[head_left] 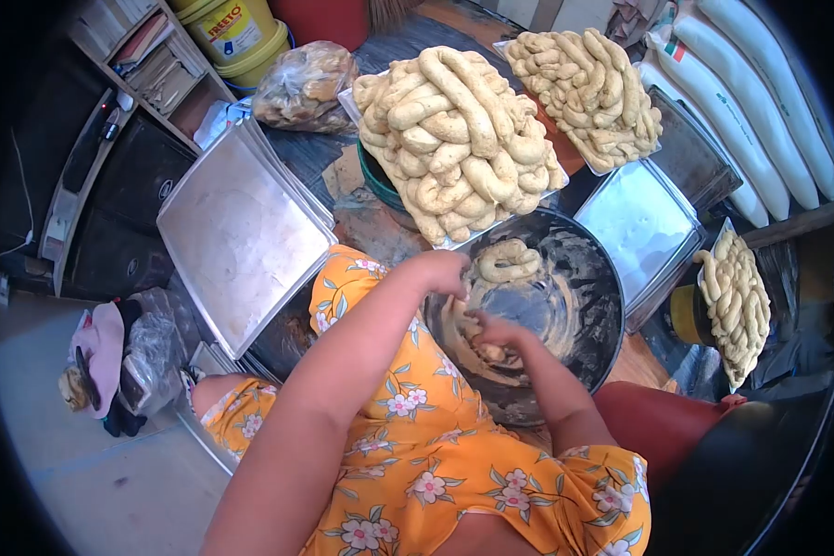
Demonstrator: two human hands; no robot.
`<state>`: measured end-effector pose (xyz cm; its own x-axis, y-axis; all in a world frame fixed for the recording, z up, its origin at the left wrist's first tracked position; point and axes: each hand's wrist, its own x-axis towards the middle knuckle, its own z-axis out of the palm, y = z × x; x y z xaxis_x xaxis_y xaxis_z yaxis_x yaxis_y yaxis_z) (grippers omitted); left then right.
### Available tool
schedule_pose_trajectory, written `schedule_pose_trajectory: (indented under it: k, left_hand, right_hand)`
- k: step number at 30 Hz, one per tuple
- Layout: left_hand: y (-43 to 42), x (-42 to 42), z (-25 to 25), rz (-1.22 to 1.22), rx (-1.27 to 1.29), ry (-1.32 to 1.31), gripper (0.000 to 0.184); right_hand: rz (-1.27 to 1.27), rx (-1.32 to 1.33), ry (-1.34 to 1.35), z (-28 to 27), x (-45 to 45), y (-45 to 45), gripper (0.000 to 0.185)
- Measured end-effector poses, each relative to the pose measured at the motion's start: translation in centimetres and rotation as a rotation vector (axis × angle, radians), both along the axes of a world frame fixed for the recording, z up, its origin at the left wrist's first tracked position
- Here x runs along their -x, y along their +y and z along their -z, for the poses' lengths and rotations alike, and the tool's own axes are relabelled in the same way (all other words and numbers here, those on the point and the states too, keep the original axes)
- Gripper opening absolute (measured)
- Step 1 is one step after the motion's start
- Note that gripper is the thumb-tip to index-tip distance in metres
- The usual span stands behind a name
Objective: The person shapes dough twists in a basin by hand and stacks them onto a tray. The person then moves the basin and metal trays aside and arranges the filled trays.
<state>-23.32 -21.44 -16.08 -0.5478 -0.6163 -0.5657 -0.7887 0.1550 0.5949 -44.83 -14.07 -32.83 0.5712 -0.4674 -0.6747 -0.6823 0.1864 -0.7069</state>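
A large black basin (607,292) sits before me, its inside smeared with pale dough residue. One looped dough piece (510,261) lies in its upper part. My left hand (447,275) is over the basin's left side, fingers curled together and pointing down; anything between them is too small to make out. Lower in the basin, my right hand (498,332) has its fingers bent around a small dough lump (491,353), partly hidden under them. Just beyond the basin, a tray (554,178) bears a high heap of twisted dough (454,130).
More twisted dough is heaped on a tray at the back (584,93) and another at the right (737,306). Metal sheets (246,232) are stacked at the left, others (635,218) right of the basin. Yellow buckets (236,37), a plastic bag (306,88) and white sacks (751,93) stand behind.
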Motion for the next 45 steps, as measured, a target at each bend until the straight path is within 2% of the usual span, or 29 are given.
schedule_pose_trajectory:
  k: [1,3,5,7,8,9,10,12,13,14,16,18,20,21,22,23,24,25,27,28,30,33,35,38,40,41,43,44,45]
  left_hand:
    - [0.1,0.0,-1.0,0.01,-0.039,0.069,0.076]
    - [0.6,0.3,-1.2,0.023,-0.064,0.251,0.082]
    - [1.2,1.5,-0.1,0.027,-0.036,0.479,0.086]
    - [0.5,2.8,-0.6,-0.067,0.003,0.743,0.083]
    - [0.2,3.0,-0.8,-0.115,0.024,0.873,0.082]
    - [0.9,2.5,-4.1,-0.199,-0.3,0.847,0.068]
    - [1.1,2.6,-4.1,-0.158,-0.296,0.714,0.063]
    - [1.5,3.0,-3.7,-0.078,-0.295,0.45,0.052]
    - [1.7,3.2,-2.9,-0.051,-0.181,0.526,0.043]
    - [1.4,3.0,-2.3,-0.129,-0.257,0.571,0.042]
    - [1.0,2.5,-3.8,-0.283,-0.403,0.661,0.04]
    - [0.0,1.5,-4.7,-0.568,-0.372,0.748,0.042]
    - [-2.0,0.4,-8.9,-0.808,-0.199,0.851,0.035]
    - [-4.1,-0.4,-10.1,-0.877,-0.031,0.834,0.042]
    - [-5.5,-0.8,-11.7,-0.946,0.035,1.011,0.047]
    - [-6.9,-1.1,-13.3,-1.014,0.102,1.19,0.053]
    - [-8.7,-1.6,-14.0,-0.982,0.245,1.206,0.06]
    - [-11.1,-2.8,-13.1,-0.88,0.441,1.034,0.067]
    - [-13.0,-4.3,-11.1,-0.811,0.729,0.455,0.069]
    - [-13.5,-4.7,-10.2,-0.756,0.854,0.158,0.069]
    - [-12.7,-4.6,-7.7,-0.761,0.846,0.142,0.071]
    - [-10.0,-3.6,-6.7,-0.83,0.994,0.101,0.073]
    - [-7.7,-2.1,-6.3,-0.861,1.129,0.134,0.072]
    - [-2.8,2.0,-6.7,-0.666,1.226,0.08,0.065]
    - [0.0,4.3,-5.6,-0.482,1.135,0.094,0.059]
    - [0.5,4.9,-5.0,-0.392,1.089,0.1,0.056]
    - [0.8,5.1,-2.9,-0.148,0.867,0.233,0.052]
    - [0.8,5.2,-2.1,-0.028,0.751,0.298,0.05]
    - [0.7,5.1,-1.8,0.013,0.566,0.265,0.05]
  right_hand:
    - [-0.069,0.135,0.01,-4.3,0.0,-1.0,0.077]
    - [-0.01,0.165,-0.167,-11.6,0.3,-2.5,0.073]
    - [0.12,0.307,-0.371,-15.4,0.9,-3.2,0.067]
    - [0.169,0.352,-0.381,-20.5,1.4,-4.0,0.066]
    - [0.296,0.524,-0.582,-21.7,1.6,-4.4,0.065]
    - [0.53,0.316,-0.686,-25.8,1.4,-4.0,0.057]
    - [0.64,0.482,-0.756,-25.0,2.7,-5.2,0.063]
    - [0.909,0.443,-1.095,-29.2,2.5,-6.1,0.069]
    - [0.928,0.446,-1.226,-30.3,2.6,-7.2,0.072]
    - [0.925,0.43,-1.242,-31.5,2.2,-8.4,0.069]
    - [0.628,0.301,-1.061,-32.0,3.3,-12.1,0.064]
    - [0.562,0.394,-0.859,-32.8,2.9,-15.1,0.058]
    - [0.608,0.527,-0.856,-33.6,1.8,-17.6,0.058]
    - [0.672,0.516,-0.993,-34.2,1.0,-18.5,0.058]
    - [0.739,0.501,-1.126,-34.6,-0.1,-19.1,0.058]
    - [0.76,0.53,-1.047,-34.4,-1.1,-19.8,0.058]
    - [0.778,0.559,-0.968,-34.0,-2.2,-20.5,0.058]
    - [0.793,0.59,-0.893,-33.5,-2.9,-21.4,0.058]
    - [0.737,0.784,-0.362,-29.9,-3.5,-23.9,0.068]
    - [0.663,0.941,-0.247,-27.0,-3.6,-25.5,0.068]
    - [0.525,1.002,-0.131,-22.7,-3.8,-26.3,0.065]
    - [0.719,1.073,-0.306,-20.3,-3.8,-23.9,0.059]
    - [0.851,1.254,-0.385,-18.6,-2.5,-20.5,0.056]
    - [1.033,1.354,-0.397,-15.8,-0.7,-13.9,0.05]
    - [1.138,1.281,-0.29,-9.2,1.5,-11.3,0.051]
    - [1.316,1.052,-0.305,-5.9,2.3,-10.0,0.047]
    - [1.236,0.884,0.109,6.4,6.8,-8.0,0.04]
    - [1.187,0.331,0.123,10.0,8.4,-6.4,0.034]
    - [0.893,0.496,0.461,15.3,9.0,-3.0,0.031]
